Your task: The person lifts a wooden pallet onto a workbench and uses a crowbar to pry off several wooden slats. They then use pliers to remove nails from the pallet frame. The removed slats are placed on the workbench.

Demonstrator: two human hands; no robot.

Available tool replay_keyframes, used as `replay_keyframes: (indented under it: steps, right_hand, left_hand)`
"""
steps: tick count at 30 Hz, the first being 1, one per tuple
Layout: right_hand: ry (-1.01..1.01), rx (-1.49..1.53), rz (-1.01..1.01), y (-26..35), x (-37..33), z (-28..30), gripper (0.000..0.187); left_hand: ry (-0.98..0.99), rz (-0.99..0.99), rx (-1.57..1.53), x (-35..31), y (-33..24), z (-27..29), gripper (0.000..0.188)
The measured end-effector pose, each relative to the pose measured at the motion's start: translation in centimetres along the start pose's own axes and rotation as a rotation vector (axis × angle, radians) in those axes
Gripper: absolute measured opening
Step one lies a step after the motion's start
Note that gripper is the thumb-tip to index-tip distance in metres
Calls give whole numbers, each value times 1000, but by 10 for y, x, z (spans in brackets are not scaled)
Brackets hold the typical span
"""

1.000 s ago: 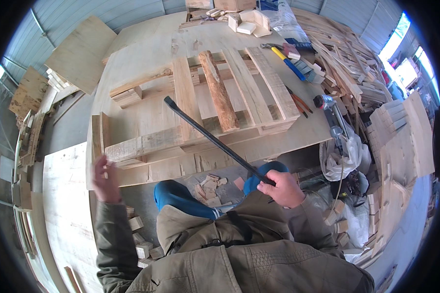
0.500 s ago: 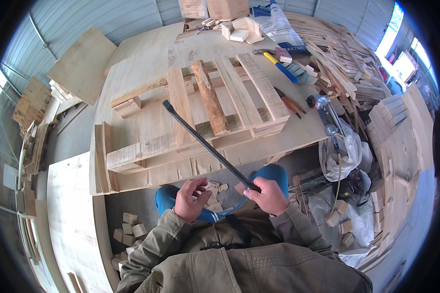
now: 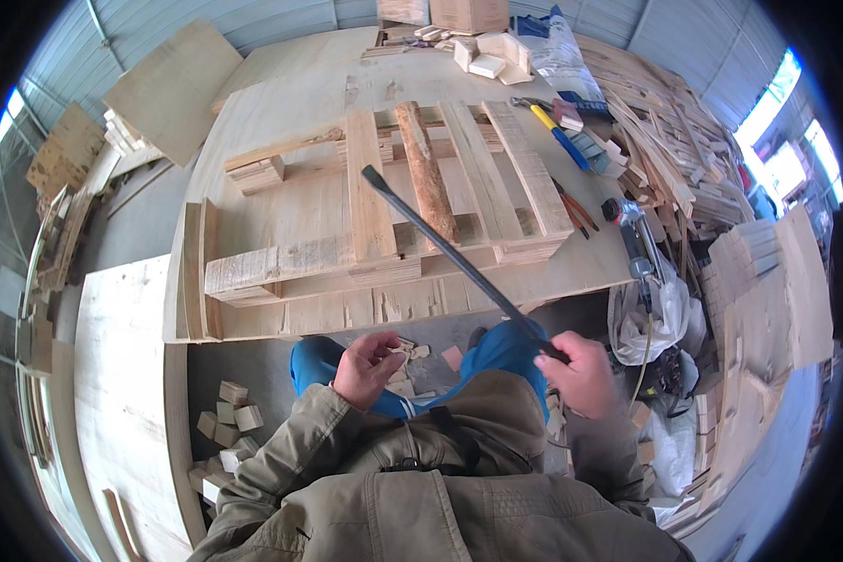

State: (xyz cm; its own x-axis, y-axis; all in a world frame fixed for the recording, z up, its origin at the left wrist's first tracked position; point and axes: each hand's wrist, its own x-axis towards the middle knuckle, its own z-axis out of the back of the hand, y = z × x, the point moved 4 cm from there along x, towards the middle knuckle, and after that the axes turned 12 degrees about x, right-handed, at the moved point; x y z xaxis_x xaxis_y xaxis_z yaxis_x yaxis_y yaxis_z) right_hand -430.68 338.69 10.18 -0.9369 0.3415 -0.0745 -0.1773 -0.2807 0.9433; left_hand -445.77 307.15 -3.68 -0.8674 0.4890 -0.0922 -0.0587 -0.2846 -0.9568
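My right hand is closed around the near end of a dark metal pry bar. The bar slants up and to the left, its flattened tip passing in front of a partly slatted wooden pallet. My left hand hangs in front of the table edge with its fingers loosely bent and apart, nothing seen in it. Several slats sit across the right part of the pallet; one, a bark-edged slat, is darker and rougher. Block stacks show under the pallet's boards. All this rests on a plywood tabletop.
Right of the pallet lie orange-handled pliers, a yellow-and-blue-handled tool and a nail gun with a hose. Scrap wood is piled beyond. Two boards stand at the table's left. Wood blocks lie on the floor.
My right hand has moved right with the pry bar, whose tip has also shifted right and up. The left hand has barely moved. The whole view has turned slightly.
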Motion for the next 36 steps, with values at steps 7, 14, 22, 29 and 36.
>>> replay_keyframes:
  steps: [7,14,22,29,36]
  right_hand:
    - [-9,-324,197,58,6,46,16]
    - [5,-510,107,98,17,70,17]
    - [72,-692,375,179,36,73,16]
    - [186,-673,329,200,74,83,17]
    - [130,-477,88,148,104,108,17]
  left_hand:
    - [94,73,-92,4,8,-13,37]
    - [125,62,-94,-10,40,-20,35]
    - [117,133,-201,-15,53,-25,32]
    - [57,107,-139,-18,63,-21,34]
    - [51,113,-130,-18,67,-17,28]
